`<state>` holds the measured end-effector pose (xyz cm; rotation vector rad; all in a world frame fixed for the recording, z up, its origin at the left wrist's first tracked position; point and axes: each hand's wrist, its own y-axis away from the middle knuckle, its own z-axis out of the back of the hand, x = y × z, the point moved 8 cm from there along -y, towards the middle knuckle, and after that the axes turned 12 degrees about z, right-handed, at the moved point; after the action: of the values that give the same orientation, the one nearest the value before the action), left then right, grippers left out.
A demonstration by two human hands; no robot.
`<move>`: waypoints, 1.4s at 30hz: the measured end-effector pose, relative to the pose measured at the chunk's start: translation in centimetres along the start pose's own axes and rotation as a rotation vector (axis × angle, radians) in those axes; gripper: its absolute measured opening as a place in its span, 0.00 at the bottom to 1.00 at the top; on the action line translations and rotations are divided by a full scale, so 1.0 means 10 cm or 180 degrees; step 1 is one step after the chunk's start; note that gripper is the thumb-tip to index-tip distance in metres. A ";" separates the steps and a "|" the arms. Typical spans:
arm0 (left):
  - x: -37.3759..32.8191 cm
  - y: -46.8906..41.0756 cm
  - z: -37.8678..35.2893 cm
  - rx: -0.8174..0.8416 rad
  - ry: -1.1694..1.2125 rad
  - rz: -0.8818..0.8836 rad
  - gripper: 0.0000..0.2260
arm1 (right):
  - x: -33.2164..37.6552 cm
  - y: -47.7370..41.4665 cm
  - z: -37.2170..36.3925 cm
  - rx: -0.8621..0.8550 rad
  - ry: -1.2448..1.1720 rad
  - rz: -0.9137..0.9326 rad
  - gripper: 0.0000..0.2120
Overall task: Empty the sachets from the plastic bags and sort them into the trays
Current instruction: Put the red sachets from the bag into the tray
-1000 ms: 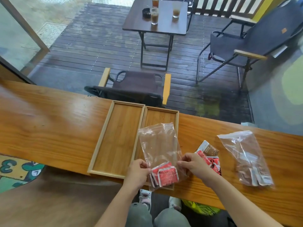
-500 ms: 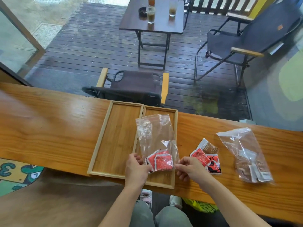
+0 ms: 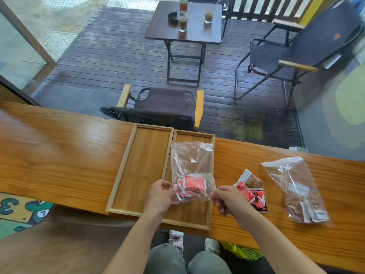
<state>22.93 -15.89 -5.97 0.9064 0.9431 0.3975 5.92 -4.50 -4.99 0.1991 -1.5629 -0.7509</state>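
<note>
sachet print: unreadable | second bag contents: blurred | right tray: partly covered

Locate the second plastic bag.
The second bag lies on the counter, far right in the head view, beyond the loose sachets.

looks like a cafe, counter seat facing an outdoor terrace. long wooden counter across the middle of the frame, dark wet deck beyond it. top centre: small dark table with three iced drinks and an ashtray. folding chairs at upper right and centre, fence at top right.
</note>
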 end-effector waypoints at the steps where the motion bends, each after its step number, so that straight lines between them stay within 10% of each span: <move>1: -0.01 0.00 0.03 0.0016 0.0058 0.0044 0.04 | 0.03 0.01 0.00 -0.0007 -0.0083 -0.0001 0.10; 42: -1.27 0.92 0.30 0.0830 0.0408 -0.1129 0.09 | 1.32 0.26 0.32 -0.0219 -0.0641 0.1065 0.22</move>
<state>19.12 -20.22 8.90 0.9329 1.2689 0.0284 1.58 -8.56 7.50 -0.1916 -1.7022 -0.5716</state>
